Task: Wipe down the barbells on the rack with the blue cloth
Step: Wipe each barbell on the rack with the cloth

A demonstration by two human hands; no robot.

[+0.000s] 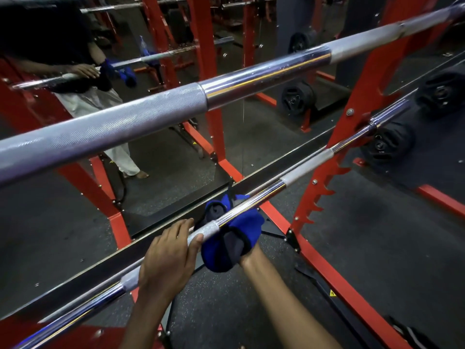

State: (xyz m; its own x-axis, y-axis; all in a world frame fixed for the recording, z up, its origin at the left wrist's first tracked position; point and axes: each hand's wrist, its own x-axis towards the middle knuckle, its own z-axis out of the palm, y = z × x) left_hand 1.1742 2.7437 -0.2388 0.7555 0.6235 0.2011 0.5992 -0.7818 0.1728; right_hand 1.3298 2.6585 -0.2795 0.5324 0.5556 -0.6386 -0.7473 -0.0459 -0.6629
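Note:
Two chrome barbells lie across the red rack [324, 180]. The upper barbell [264, 71] runs close to the camera from lower left to upper right. On the lower barbell [302, 170], my left hand [168, 258] grips the knurled part, thumb under the bar. Just to its right, the blue cloth [241, 233] is wrapped around the same bar. My right hand [247, 256] holds the cloth from below; the cloth hides nearly all of that hand, and only the wrist shows.
A wall mirror [163, 152] behind the rack reflects the bars, the cloth and a person standing. Black weight plates [388, 144] hang on pegs at the right. Red rack base beams [334, 275] cross the dark rubber floor [377, 222].

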